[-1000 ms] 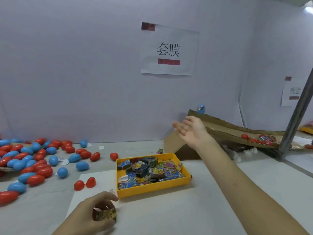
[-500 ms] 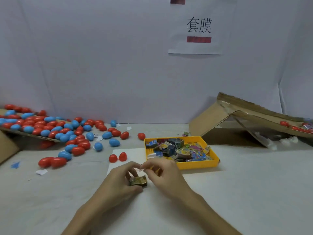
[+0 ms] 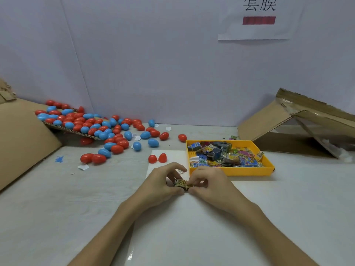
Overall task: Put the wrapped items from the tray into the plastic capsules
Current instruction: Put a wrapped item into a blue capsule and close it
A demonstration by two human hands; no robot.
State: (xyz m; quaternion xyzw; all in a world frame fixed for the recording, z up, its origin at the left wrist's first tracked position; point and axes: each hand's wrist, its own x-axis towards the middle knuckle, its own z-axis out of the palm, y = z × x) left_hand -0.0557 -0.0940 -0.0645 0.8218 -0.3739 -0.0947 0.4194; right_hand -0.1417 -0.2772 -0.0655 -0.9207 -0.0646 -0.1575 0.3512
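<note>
**Both hands on one wrapped item**

Our right hand (image 3: 208, 184), raised a second ago toward the far-right brown cardboard ramp (image 3: 269, 120), now joins our left hand (image 3: 162, 182). Both pinch the small gold foil-wrapped item (image 3: 181, 183) just near of the yellow plastic tray (image 3: 230, 172), likely compacting it for the open red plastic capsule (image 3: 157, 158) on the pale table (image 3: 192, 227) between white walls.

Through my remote feed, a pale tabletop (image 3: 57, 217) carries the work. At one o'clock sits a yellow tray (image 3: 230, 171) of wrapped items (image 3: 221, 156). At twelve, an open red capsule (image 3: 157, 158) lies on a white sheet (image 3: 178, 156). Red and blue capsules (image 3: 115, 143) spill off a cardboard ramp (image 3: 23, 135) at ten. Folded cardboard (image 3: 269, 123) stands at two.
</note>
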